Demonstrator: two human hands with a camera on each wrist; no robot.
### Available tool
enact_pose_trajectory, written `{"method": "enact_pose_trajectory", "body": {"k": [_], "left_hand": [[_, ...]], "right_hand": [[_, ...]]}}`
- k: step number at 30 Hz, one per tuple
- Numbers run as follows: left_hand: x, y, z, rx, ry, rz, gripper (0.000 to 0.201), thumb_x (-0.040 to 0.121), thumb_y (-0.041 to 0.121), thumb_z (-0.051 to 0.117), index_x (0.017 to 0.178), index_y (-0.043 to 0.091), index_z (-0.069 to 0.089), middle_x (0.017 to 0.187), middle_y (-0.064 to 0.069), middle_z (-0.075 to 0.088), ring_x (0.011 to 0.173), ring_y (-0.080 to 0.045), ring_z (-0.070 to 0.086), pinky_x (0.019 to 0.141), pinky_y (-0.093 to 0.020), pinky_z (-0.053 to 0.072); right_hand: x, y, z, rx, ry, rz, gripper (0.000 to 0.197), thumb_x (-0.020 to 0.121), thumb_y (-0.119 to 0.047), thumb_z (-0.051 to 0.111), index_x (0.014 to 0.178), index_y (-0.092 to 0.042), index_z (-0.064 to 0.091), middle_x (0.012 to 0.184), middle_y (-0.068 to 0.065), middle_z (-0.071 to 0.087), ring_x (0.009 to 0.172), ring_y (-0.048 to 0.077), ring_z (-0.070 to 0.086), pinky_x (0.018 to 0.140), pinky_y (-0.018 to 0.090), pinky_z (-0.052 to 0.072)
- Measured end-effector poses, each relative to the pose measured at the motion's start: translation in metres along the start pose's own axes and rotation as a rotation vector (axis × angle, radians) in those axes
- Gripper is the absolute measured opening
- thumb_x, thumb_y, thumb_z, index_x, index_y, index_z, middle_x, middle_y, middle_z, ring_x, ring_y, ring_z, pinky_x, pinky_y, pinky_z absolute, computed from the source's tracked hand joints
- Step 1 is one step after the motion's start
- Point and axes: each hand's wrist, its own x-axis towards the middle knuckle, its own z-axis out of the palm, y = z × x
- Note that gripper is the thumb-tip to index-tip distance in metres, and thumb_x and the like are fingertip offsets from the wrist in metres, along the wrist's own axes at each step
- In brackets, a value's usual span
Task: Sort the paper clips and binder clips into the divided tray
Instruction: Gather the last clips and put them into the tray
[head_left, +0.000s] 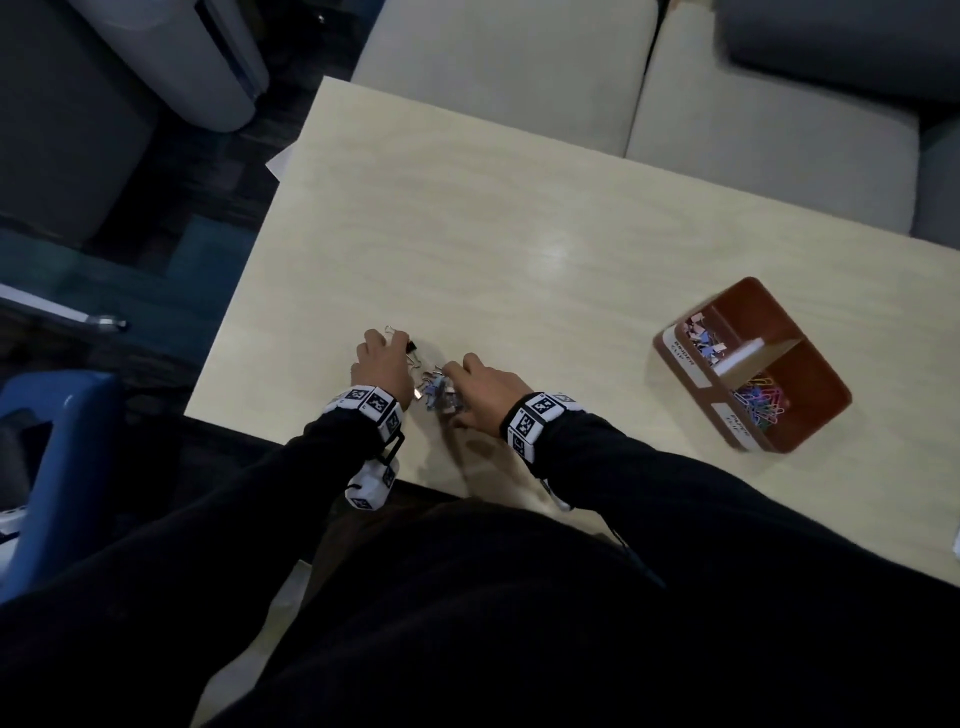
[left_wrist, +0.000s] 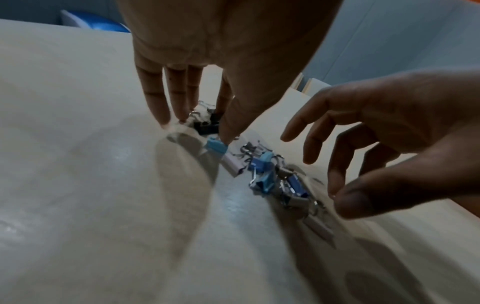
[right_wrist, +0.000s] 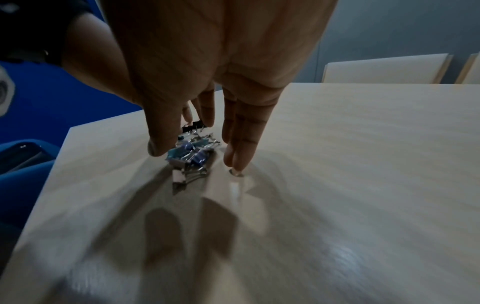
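A small pile of binder clips (head_left: 437, 393), blue, lilac and silver, lies near the table's front edge between my two hands. My left hand (head_left: 387, 356) reaches down with straight fingers that touch the table around two black binder clips (left_wrist: 205, 125); its thumb rests against a light blue clip (left_wrist: 217, 146). My right hand (head_left: 467, 382) hovers over the pile (right_wrist: 192, 153), fingers spread and pointing down, thumb on one side and fingertips (right_wrist: 235, 160) on the other, holding nothing. The brown divided tray (head_left: 810, 364) stands far right, with binder clips (head_left: 701, 338) in one compartment and coloured paper clips (head_left: 761, 397) in another.
The pale wooden table (head_left: 519, 234) stretches bare behind the pile. Cream seat cushions (head_left: 519, 67) stand beyond its far edge. A blue chair (head_left: 57, 467) stands left of the table. White labels (head_left: 683, 358) mark the tray's near wall.
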Motion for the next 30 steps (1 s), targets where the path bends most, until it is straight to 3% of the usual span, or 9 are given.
{"method": "enact_pose_trajectory", "body": {"k": [5,11,16,20,25,28,30], "left_hand": [[0.004,-0.006,0.005,-0.135,-0.039,0.002,0.037,0.085,0.009,0.067,0.117,0.007,0.048,0.122,-0.02,0.038,0.099,-0.041,0.053,0.086,-0.043,0.049],[0.006,-0.01,0.008,-0.223,-0.101,-0.02,0.038,0.084,0.011,0.069,0.117,0.008,0.049,0.12,-0.021,0.041,0.091,-0.043,0.059,0.085,-0.042,0.05],[0.007,-0.014,0.007,-0.248,-0.089,-0.048,0.028,0.084,0.008,0.067,0.109,0.007,0.054,0.119,-0.019,0.041,0.084,-0.04,0.059,0.078,-0.039,0.05],[0.008,-0.014,0.006,-0.252,-0.077,-0.051,0.026,0.085,0.01,0.069,0.108,0.007,0.056,0.12,-0.018,0.042,0.086,-0.039,0.061,0.081,-0.039,0.051],[0.008,-0.017,0.003,-0.291,-0.014,-0.004,0.017,0.084,0.007,0.062,0.101,0.009,0.057,0.109,-0.014,0.056,0.096,-0.035,0.056,0.08,-0.036,0.044],[0.006,-0.019,-0.002,-0.246,0.045,0.03,0.019,0.081,0.011,0.06,0.1,0.013,0.057,0.101,-0.01,0.063,0.095,-0.034,0.057,0.079,-0.037,0.044],[0.005,-0.019,-0.007,-0.161,0.088,0.049,0.02,0.082,0.019,0.059,0.101,0.017,0.059,0.099,-0.007,0.064,0.098,-0.033,0.056,0.083,-0.039,0.041]], "right_hand": [[0.011,-0.011,0.01,-0.078,-0.003,0.001,0.063,0.082,-0.024,0.073,0.134,-0.014,0.039,0.121,0.015,0.044,0.091,0.036,0.061,0.06,0.036,0.039],[0.018,-0.007,0.012,-0.018,0.007,-0.007,0.038,0.089,-0.017,0.055,0.126,-0.014,0.046,0.116,0.016,0.047,0.089,0.036,0.061,0.063,0.035,0.038],[0.019,0.0,0.011,0.001,-0.013,0.027,0.04,0.091,-0.008,0.049,0.131,-0.012,0.047,0.116,0.018,0.048,0.087,0.039,0.06,0.065,0.036,0.038],[0.02,0.007,0.009,0.138,0.023,0.057,0.035,0.084,0.004,0.048,0.116,-0.009,0.05,0.106,0.016,0.05,0.084,0.038,0.057,0.069,0.04,0.044],[0.02,0.029,0.008,0.386,0.097,0.182,0.041,0.079,0.012,0.043,0.105,-0.013,0.063,0.096,0.004,0.058,0.086,0.023,0.056,0.083,0.041,0.051],[0.018,0.032,0.008,0.405,0.14,0.199,0.034,0.086,0.005,0.042,0.104,-0.015,0.063,0.102,0.006,0.062,0.094,0.026,0.061,0.085,0.04,0.051],[0.015,0.026,0.005,0.346,0.129,0.174,0.015,0.094,-0.017,0.051,0.107,-0.017,0.058,0.106,0.005,0.058,0.091,0.025,0.06,0.082,0.038,0.05]]}}
